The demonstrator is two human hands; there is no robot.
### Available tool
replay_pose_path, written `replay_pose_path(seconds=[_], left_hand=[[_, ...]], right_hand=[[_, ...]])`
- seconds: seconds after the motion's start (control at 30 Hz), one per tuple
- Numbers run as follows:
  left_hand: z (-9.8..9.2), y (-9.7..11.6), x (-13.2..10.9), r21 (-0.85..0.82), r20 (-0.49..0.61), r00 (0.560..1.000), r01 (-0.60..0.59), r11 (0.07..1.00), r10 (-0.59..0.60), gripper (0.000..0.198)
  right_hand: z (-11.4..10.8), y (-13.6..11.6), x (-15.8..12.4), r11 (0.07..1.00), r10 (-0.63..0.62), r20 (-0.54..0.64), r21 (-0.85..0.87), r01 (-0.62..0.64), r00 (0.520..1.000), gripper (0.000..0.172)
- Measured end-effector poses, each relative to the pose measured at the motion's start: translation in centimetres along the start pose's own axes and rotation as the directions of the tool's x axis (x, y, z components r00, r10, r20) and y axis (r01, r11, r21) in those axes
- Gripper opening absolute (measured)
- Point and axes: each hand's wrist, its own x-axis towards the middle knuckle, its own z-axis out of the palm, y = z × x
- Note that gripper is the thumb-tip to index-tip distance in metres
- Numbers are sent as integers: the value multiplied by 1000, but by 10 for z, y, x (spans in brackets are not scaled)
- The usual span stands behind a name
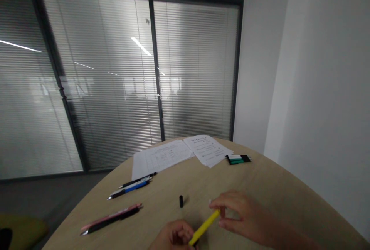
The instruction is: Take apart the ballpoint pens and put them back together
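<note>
A slim yellow pen (204, 227) slants up to the right between my two hands, low in the view. My left hand (176, 234) is closed around its lower end, and a dark bit shows just below it there. At the upper end, my right hand (241, 211) has its thumb and fingers curled about the tip, seemingly gripping it. A small pale spot shows at the right index fingertip; whether it is a nail or a tiny part I cannot tell. Beyond the left hand, a short black cylinder (181, 201), like a pen cap, stands on the table.
On the round wooden table (167, 188), several pens lie at left: a pink and black pair (112, 219) and a blue, white and black group (131, 187). Printed sheets (164, 155) lie at the far edge. A bundle of green and black pens (238, 159) lies beside them.
</note>
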Motion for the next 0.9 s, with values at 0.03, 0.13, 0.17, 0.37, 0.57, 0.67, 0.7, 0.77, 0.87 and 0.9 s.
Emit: replay_pose_path(seconds=[0.03,0.13,0.17,0.37,0.57,0.67,0.7,0.77,0.87,0.9], left_hand=[[-1,5,0,45,-18,1000,24,999,-24,37],[-7,24,-2,181,-82,996,60,982,-46,32],[-9,30,-4,250,-108,993,68,966,-42,27],[-19,60,-16,638,-194,980,154,754,-36,15],[-20,79,-26,773,-232,973,184,607,1,21],[-19,84,-28,798,-234,972,193,571,-3,23],[-18,85,-28,802,-241,971,206,561,-12,24],[-18,84,-27,806,-248,968,222,548,-28,25],[-20,83,-26,812,-232,973,207,546,-24,25],[-21,82,-25,813,-226,974,198,547,-16,25]], right_hand=[[1,2,1,1000,21,-10,-18,-21,1000,28],[3,12,4,998,61,-9,-15,-61,998,29],[4,15,6,998,65,2,-11,-65,998,28],[4,27,11,991,107,34,-78,-104,994,26],[9,29,10,980,110,48,-173,-101,993,24],[16,30,9,968,130,115,-232,-101,985,25],[19,30,9,963,138,138,-250,-101,981,25],[25,30,9,957,147,170,-274,-97,974,26],[36,31,9,951,149,197,-298,-86,969,26],[41,31,9,949,143,210,-307,-74,967,26]])
